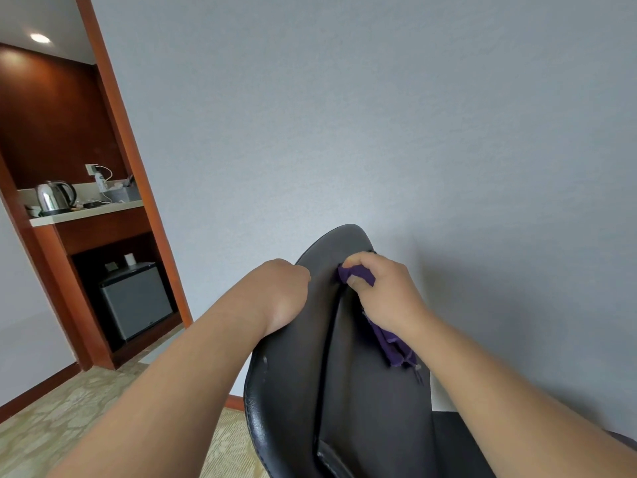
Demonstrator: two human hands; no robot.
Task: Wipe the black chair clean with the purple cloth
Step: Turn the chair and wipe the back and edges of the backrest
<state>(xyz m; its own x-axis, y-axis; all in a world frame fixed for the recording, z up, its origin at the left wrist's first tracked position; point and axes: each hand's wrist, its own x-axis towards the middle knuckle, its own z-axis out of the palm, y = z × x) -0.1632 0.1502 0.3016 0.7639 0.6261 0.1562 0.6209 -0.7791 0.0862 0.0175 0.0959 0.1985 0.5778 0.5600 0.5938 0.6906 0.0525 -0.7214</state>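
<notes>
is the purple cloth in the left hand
No, the right hand grips the bunched purple cloth against the black leather chair back, while the left hand holds the chair's edge.

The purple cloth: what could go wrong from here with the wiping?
1. Only a small wad of the purple cloth in the right hand meets the black chair; its loose tail hangs and may slip out.
2. The pale marks on the chair's left edge lie away from the cloth and could be missed.
3. If the left hand loses the edge, the chair might shift.
</notes>
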